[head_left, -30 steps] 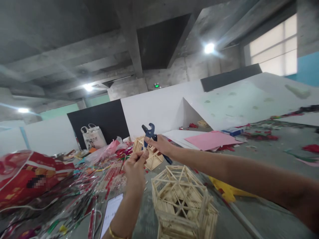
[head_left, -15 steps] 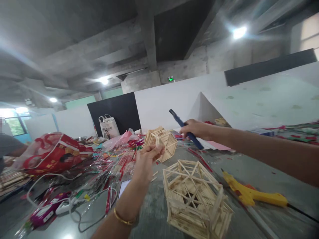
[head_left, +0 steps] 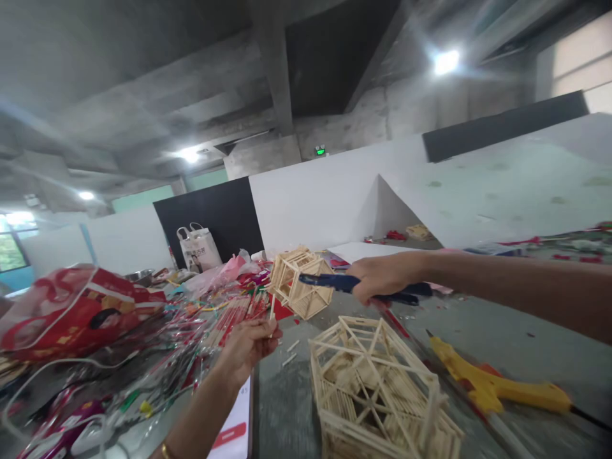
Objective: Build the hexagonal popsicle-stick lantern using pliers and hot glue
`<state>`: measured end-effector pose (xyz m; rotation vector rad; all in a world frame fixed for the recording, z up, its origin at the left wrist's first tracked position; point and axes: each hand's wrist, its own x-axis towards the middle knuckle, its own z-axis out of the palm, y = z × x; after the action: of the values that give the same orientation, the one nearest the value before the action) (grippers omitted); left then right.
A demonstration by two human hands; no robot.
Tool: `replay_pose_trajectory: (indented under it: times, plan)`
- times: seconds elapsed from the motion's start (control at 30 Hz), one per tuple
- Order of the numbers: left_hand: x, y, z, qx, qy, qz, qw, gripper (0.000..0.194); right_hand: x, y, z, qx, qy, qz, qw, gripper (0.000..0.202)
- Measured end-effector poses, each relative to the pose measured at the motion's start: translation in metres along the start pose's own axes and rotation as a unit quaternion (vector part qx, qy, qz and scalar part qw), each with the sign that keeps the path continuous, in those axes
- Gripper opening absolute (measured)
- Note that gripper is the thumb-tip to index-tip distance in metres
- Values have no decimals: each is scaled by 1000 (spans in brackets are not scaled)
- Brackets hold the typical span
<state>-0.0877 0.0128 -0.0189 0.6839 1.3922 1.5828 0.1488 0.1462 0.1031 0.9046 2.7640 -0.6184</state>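
Observation:
Pinched between the fingertips of my left hand [head_left: 251, 349] is a thin wooden stick [head_left: 273, 307], pointing upward. My right hand [head_left: 380, 275] is closed around dark blue pliers [head_left: 329, 282], whose tip points left, a short gap from the stick's upper end. Behind the pliers' tip stands a small lantern-like frame of wooden sticks [head_left: 310, 305], partly hidden by it. Nearer to me, below the right hand, sits a larger many-sided stick frame [head_left: 373, 352] with spokes across its top. Short cut stick pieces [head_left: 289, 359] lie on the table between the left hand and this frame.
A yellow glue gun [head_left: 497, 386] lies at the right with its cord running off. By my left forearm is a lit phone [head_left: 239, 421]. Wrapped sticks, cables and a red plastic bag [head_left: 86, 306] crowd the left side. A white tote bag [head_left: 198, 248] stands behind.
My left hand has moved left and down, away from the rear frame, and the stick now shows upright. The pliers have swung from steeply slanted to nearly level, lower down. The view has shifted slightly.

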Motion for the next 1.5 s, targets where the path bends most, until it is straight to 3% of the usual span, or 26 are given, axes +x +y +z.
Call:
replay_pose_trajectory:
  times: [0.23, 0.43, 0.9, 1.07, 1.5]
  plan:
    - [21, 4, 13, -18, -12, -5, 1000, 10, 48, -5, 8, -47, -40, -34, 997, 10]
    - [30, 5, 16, -39, 7, -5, 999, 9, 72, -6, 14, -15, -59, -29, 998, 7]
    - [48, -4, 27, -73, -20, -7, 997, 9, 92, -10, 19, 54, -114, -23, 992, 5]
    - [54, -7, 24, -59, -27, 4, 998, 12, 94, -10, 17, 31, -131, -37, 990, 6]
    - [56, -8, 20, -48, -25, -35, 998, 10, 102, -8, 17, -10, -115, -37, 993, 7]
